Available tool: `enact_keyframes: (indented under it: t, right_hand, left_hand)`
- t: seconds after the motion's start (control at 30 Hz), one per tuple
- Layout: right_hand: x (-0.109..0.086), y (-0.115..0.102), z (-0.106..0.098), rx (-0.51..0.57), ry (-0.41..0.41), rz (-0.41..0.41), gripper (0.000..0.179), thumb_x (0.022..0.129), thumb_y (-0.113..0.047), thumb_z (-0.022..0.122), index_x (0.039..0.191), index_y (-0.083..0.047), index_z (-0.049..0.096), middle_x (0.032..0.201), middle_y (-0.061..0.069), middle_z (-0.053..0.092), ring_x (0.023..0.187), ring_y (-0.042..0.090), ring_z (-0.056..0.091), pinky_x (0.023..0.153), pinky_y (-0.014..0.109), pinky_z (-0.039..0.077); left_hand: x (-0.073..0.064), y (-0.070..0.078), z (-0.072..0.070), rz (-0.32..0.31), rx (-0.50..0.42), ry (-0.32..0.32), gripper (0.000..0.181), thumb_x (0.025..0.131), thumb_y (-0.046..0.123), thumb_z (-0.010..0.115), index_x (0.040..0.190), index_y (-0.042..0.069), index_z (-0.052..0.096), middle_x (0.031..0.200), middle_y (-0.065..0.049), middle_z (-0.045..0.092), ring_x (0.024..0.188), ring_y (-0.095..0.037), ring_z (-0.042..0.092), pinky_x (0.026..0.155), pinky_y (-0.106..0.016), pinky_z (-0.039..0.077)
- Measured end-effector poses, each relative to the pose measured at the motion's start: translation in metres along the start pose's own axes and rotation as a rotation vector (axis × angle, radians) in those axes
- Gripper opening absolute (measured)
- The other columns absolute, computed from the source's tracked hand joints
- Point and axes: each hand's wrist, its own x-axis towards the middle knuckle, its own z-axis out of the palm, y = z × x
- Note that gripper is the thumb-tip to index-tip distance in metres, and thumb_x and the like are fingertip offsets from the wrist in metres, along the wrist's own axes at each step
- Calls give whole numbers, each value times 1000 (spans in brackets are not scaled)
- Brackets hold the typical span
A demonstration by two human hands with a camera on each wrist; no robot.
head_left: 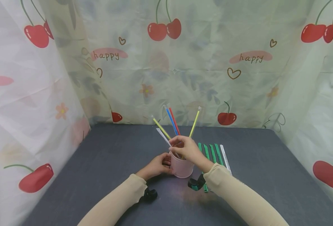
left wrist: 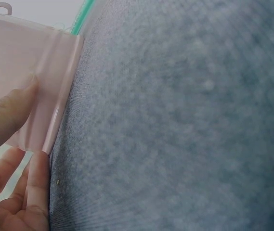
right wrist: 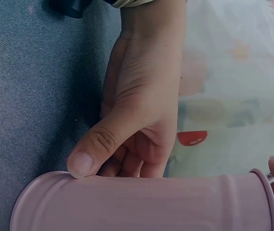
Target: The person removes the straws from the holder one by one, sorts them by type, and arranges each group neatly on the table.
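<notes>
- Head: the pink cup (head_left: pixel 182 169) stands on the dark table (head_left: pixel 121 147); the left hand (head_left: pixel 156 164) grips its wall at nine o'clock.
- Over the rim, the right hand (head_left: pixel 188 150) pinches a slanting white stick (head_left: pixel 163 135) pointing toward ten, its lower end inside the cup.
- The cup also holds a left yellow stick (head_left: pixel 161 128) toward eleven, a blue stick (head_left: pixel 171 121) and red stick (head_left: pixel 174 121) near twelve, and a right yellow stick (head_left: pixel 194 122) toward one; bumping fingers could tangle them.
- Green sticks (head_left: pixel 213 153) and a loose white stick (head_left: pixel 225 158) lie around three; the right sleeve (head_left: pixel 240 191), if lowered, could sweep them askew.
- Left wrist: the cup sits at ten; a slack hold might let it topple.
- Right wrist: the cup spans six; its contents are hidden.
</notes>
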Motion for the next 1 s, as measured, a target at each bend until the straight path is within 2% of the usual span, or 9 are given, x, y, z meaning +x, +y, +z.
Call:
enact_keyframes:
  t: [0.17,0.63,0.8,1.0]
  right_hand:
    - [-1,-1,-2,15,23,-10,19,86,-13,73,105,-13,70,95,4,70,86,16,68,67,33,56]
    - [-2,-6,-18,78,106,-57,25,88,-16,71,111,-7,68,105,9,69,95,22,67,80,35,53]
    - [-3,-9,-24,135,128,-35,27,87,-16,72,112,-8,67,107,9,68,96,20,66,85,36,54]
    - [-2,-9,-33,246,159,-40,30,88,-13,71,115,-3,64,104,6,65,91,12,66,86,36,56]
  left_hand:
    - [0,0,0,9,-10,-1,64,75,5,80,130,-5,48,116,-17,61,104,-22,61,90,-35,55]
    - [1,0,0,-3,-7,-4,64,75,7,82,130,-2,49,116,-15,61,105,-22,61,91,-36,54]
    - [1,0,0,-16,-6,-8,63,76,10,82,130,1,50,117,-13,61,106,-22,60,92,-36,54]
    - [2,-2,0,19,-18,-4,62,75,5,81,128,-3,50,116,-16,61,105,-21,61,91,-35,54]
